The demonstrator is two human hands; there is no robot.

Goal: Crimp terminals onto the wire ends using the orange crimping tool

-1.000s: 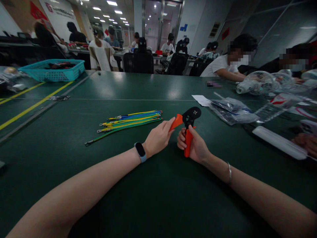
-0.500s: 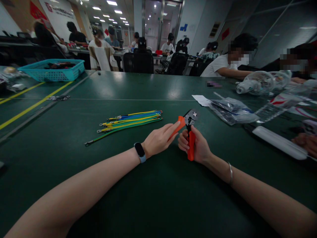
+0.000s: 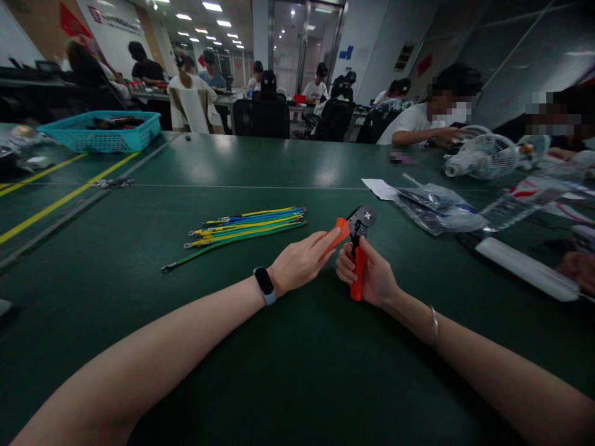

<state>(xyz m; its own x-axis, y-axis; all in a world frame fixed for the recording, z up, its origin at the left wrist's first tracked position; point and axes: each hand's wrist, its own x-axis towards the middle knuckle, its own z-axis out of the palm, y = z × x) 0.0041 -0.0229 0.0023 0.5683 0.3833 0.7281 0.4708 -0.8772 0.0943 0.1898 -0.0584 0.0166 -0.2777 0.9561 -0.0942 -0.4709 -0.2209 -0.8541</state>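
A crimping tool (image 3: 362, 218) with orange handles is held above the green table (image 3: 260, 359), its metal head pointing away from me and its handles spread apart. My left hand (image 3: 301, 260) grips the left handle. Around the right handle, my right hand (image 3: 370, 272) is closed, with the thumb up near the tool's head. To the left of my hands lies a bundle of wires (image 3: 251, 228) in green, yellow and blue, with metal ring terminals on their left ends. One green wire (image 3: 204, 251) sits slightly apart, nearest to me.
At the back left stands a turquoise basket (image 3: 106, 133) holding dark items. Clear plastic bags (image 3: 439, 207), a white bar-shaped object (image 3: 525, 269) and a white fan (image 3: 483, 155) occupy the right side. A person (image 3: 413, 124) sits across the table, and another person's hand (image 3: 576, 266) shows at right.
My hands and the crimping tool stay almost still, apart from a slight shift of the whole view. Across the table, the person's hand has moved up beside the fan.
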